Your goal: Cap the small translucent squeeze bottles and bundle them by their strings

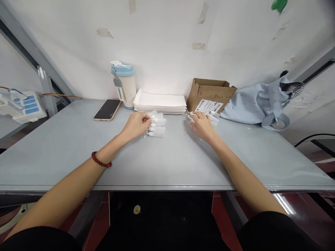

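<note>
My left hand is closed around several small white plastic bottles, held in a bunch just above the grey table. A red bead bracelet sits on that wrist. My right hand rests on a loose pile of similar small white bottles in front of the cardboard box. Its fingers are curled down onto them, and whether it grips one is hidden.
At the back stand a white and blue tumbler, a stack of white padded envelopes, a phone lying face up, and a light blue cloth bag. A white device with blue buttons sits far left.
</note>
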{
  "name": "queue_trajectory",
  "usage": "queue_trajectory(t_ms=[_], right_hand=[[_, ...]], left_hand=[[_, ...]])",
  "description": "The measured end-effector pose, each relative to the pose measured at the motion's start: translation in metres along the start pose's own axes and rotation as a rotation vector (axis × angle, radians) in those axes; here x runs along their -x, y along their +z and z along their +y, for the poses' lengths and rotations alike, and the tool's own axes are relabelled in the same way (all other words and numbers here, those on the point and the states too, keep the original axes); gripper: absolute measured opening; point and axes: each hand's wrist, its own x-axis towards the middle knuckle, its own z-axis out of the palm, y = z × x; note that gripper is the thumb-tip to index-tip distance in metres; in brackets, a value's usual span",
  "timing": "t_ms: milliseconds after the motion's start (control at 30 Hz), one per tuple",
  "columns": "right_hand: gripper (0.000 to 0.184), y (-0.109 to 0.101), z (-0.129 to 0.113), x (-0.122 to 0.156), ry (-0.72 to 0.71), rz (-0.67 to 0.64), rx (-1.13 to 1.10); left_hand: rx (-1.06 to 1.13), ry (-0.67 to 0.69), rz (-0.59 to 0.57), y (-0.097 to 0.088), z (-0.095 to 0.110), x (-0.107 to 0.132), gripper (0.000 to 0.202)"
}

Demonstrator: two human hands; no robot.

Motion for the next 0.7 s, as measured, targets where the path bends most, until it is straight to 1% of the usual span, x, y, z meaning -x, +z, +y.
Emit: queue_trajectory(t_ms=[133, 233, 333, 433, 500, 600, 700], right_hand=[[0.033, 0.004, 0.003, -0.001, -0.010, -0.014, 0.019], [0.033, 0.003, 0.000, -0.002, -0.001, -0.024, 0.027], [0.033, 0.001, -0.005, -0.003, 0.031, -0.082, 0.057], [0.034, -0.001, -0.009, -0.003, 0.052, -0.134, 0.077], [0.036, -0.001, -0.007, -0.004, 0.046, -0.143, 0.061], [0.036, -0.001, -0.003, -0.005, 0.040, -0.076, -0.019], [0.032, -0.003, -0.003, -0.004, 0.028, 0.073, -0.223]], left_hand=[[-0.013, -0.049, 0.021, -0.005, 0.002, 0.000, 0.014], [-0.051, -0.062, 0.087, -0.007, 0.000, -0.001, 0.015], [-0.117, -0.049, 0.139, -0.007, -0.003, -0.002, 0.020], [-0.153, -0.039, 0.144, -0.006, -0.005, -0.003, 0.025], [-0.164, -0.039, 0.135, -0.005, -0.005, -0.003, 0.026], [-0.162, -0.031, 0.129, -0.004, -0.003, -0.001, 0.025], [-0.119, -0.003, 0.126, -0.003, 0.001, 0.001, 0.025]])
